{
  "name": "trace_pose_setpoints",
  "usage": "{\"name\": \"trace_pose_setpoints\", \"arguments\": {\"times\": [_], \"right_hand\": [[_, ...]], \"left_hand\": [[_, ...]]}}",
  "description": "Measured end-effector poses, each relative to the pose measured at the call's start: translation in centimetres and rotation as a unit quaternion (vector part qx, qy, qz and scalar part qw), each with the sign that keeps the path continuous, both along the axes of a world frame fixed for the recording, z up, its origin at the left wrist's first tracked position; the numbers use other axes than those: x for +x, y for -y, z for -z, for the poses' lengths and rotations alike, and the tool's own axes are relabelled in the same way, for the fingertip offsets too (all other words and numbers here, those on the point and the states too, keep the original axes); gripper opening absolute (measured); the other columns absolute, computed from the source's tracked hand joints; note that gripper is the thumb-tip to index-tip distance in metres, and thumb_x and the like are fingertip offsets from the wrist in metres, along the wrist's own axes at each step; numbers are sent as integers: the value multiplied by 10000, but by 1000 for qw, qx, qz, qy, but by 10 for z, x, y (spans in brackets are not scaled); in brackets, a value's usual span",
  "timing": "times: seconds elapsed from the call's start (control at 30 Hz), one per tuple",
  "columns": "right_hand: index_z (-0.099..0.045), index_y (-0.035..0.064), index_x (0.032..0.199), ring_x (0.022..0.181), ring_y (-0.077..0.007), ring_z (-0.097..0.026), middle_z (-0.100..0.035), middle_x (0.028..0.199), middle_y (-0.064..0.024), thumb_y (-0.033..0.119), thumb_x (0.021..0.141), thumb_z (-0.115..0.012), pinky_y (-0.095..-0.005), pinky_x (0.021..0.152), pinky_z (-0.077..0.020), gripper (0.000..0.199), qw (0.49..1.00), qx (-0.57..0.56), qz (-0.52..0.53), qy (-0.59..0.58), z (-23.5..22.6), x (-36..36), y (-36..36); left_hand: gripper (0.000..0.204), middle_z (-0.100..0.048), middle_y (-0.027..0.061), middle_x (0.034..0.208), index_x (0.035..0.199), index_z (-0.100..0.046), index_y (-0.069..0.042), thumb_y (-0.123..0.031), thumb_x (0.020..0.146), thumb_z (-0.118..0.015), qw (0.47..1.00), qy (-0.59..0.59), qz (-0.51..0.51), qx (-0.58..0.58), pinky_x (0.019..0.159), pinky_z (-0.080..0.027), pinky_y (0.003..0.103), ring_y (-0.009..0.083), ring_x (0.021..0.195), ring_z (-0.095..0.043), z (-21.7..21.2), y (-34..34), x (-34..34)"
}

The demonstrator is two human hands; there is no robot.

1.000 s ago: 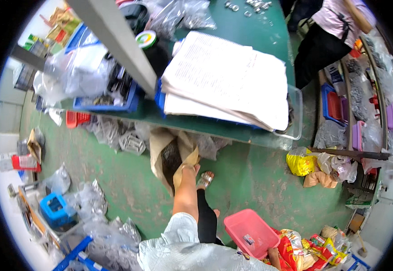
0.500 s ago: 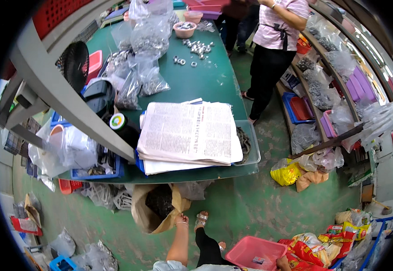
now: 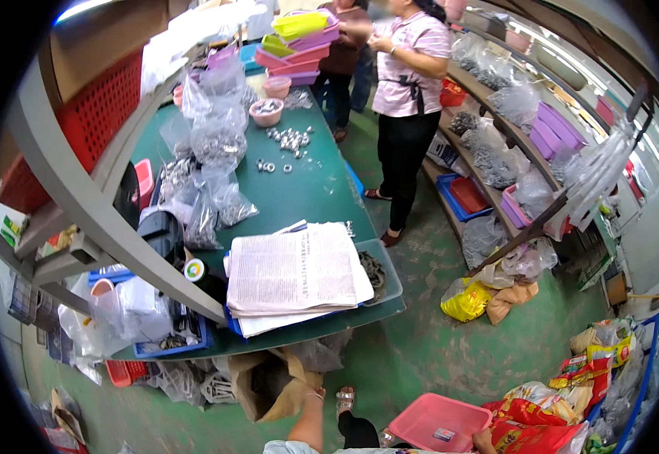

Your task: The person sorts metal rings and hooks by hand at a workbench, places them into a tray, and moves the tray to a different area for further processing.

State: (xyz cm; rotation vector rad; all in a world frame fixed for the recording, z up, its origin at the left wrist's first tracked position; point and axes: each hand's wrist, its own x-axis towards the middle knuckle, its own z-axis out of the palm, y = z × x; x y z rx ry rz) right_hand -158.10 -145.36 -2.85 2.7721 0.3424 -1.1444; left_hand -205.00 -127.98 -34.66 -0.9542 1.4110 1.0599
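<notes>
My left hand (image 3: 314,395) is closed on the rim of a brown paper sack (image 3: 293,403). The sack stands with its mouth wide apart below the table's front edge, and something dark lies inside it. My right hand (image 3: 484,440) grips the right side of a pink plastic basin (image 3: 429,415); its fingers are partly hidden. A small label lies or sticks on the bottom of the basin. Above the sack, a stack of newspaper (image 3: 293,268) rests on the green table (image 3: 310,204), beside a clear bin (image 3: 391,281) with dark material in it.
Bags of metal parts (image 3: 220,144) and loose metal pieces (image 3: 290,139) cover parts of the table. A grey post (image 3: 110,204) crosses the left side. A person in a striped shirt (image 3: 413,68) stands beyond. Shelves (image 3: 488,113) line the right; red sacks (image 3: 530,435) lie beside the basin.
My view has tilted upward, so the sack, basin and table sit lower in it. Stacked coloured trays at the table's far end have come into fuller view. Both hands keep their grips.
</notes>
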Motion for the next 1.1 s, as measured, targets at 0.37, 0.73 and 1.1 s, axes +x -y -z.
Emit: {"name": "trace_pose_setpoints", "arguments": {"times": [0.37,0.73,1.1], "right_hand": [[-460,-35,1141,886,-284,-586,-584,1013,-159,0,689,-459,-335,743,-483,454,959,236,154,-15,-31,40,60],[-489,-32,1125,863,-225,-588,-586,1012,-132,-20,691,-427,-304,754,-470,439,778,549,306,-26,-46,135,141],[-401,-69,1128,853,-246,-547,-548,978,-159,34,713,-481,-334,746,-439,435,732,601,298,120,-44,255,119]], "left_hand": [[77,-514,130,735,792,-449,-110,-44,831,-447,914,128,356,150,534,-517,413,273,577,-561,-92,48,129],[429,-493,189,1054,1151,-382,15,-213,837,-565,774,223,559,200,766,-505,444,299,911,-527,-204,91,360],[819,-363,118,1242,1238,-351,-62,-527,660,-699,515,162,805,247,831,-406,482,295,1125,-370,-346,126,590]]}}
